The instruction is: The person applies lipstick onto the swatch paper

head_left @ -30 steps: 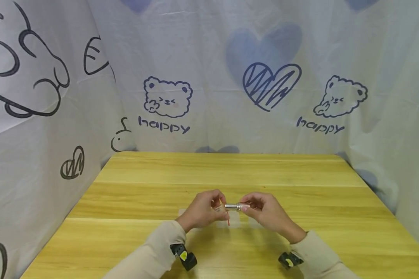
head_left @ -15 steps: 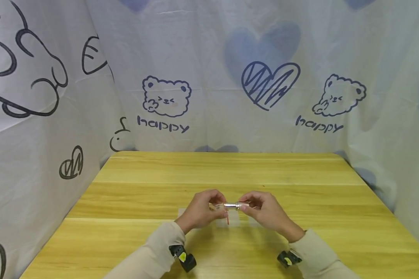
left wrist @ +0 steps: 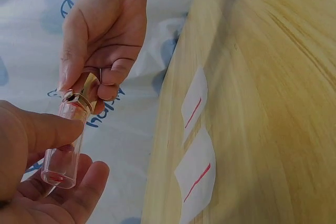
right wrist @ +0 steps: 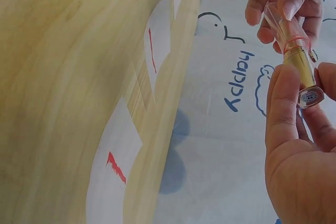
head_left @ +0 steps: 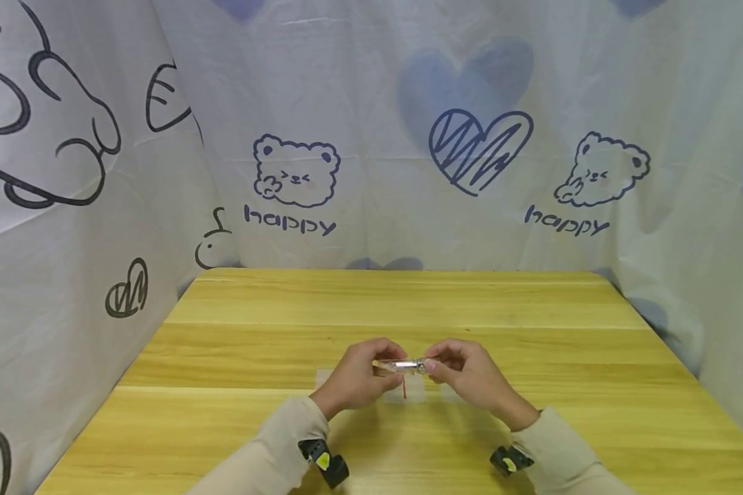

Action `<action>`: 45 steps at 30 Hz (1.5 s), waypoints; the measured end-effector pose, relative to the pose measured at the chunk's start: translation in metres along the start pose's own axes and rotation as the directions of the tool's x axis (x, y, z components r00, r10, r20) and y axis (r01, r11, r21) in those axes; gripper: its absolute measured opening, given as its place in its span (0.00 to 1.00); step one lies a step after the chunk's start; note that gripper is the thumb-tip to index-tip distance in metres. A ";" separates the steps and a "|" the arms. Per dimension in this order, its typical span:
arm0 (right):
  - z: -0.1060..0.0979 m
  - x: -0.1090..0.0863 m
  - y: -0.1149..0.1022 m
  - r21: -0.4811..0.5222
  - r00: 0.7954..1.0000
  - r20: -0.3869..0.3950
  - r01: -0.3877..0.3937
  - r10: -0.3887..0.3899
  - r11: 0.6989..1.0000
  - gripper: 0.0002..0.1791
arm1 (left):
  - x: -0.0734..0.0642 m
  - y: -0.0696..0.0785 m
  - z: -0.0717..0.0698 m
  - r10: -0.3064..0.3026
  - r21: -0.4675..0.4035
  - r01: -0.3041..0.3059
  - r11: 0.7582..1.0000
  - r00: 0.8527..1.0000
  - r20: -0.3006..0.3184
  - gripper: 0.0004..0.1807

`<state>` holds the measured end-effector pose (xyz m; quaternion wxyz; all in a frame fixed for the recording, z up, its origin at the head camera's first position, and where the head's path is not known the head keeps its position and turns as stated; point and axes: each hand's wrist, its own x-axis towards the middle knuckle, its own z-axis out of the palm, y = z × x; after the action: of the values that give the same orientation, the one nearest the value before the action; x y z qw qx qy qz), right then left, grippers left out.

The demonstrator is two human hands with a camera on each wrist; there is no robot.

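A lipstick with a gold base (right wrist: 299, 66) and a clear cap (left wrist: 61, 163) is held level above the table between both hands. In the head view, my left hand (head_left: 362, 371) grips the cap with thumb and fingers. My right hand (head_left: 477, 375) pinches the gold base, whose round label shows in the right wrist view. The cap surrounds the tube and meets the base's collar. Some red is visible through the clear plastic. Beneath the hands lie white paper slips (left wrist: 199, 190), each with a red stroke on it.
The wooden table (head_left: 371, 302) extends behind and to both sides of the hands. White cloth (head_left: 371, 137) printed with bears and hearts hangs along its back and sides. Black straps with small devices (head_left: 325, 460) circle both sleeves.
The clear cap has come rightward over the shiny tube that showed bare between the hands before. My left fingers shifted slightly with it, while the right hand stayed nearly still.
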<state>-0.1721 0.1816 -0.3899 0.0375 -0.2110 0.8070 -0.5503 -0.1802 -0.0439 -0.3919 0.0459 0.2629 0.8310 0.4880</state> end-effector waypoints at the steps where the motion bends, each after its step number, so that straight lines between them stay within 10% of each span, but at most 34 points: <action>1: 0.000 0.000 0.000 0.012 1.000 0.001 0.002 -0.002 1.000 0.11 | 0.000 0.000 0.000 0.006 -0.004 -0.006 1.000 1.000 -0.002 0.12; 45: 0.004 0.002 0.000 0.067 0.999 -0.016 -0.040 0.042 0.997 0.13 | 0.002 0.003 0.003 0.044 -0.028 -0.044 0.999 0.999 -0.015 0.12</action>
<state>-0.1723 0.1777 -0.3908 0.0488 -0.1882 0.7926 -0.5780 -0.1799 -0.0396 -0.3907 0.0330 0.2769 0.8183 0.5026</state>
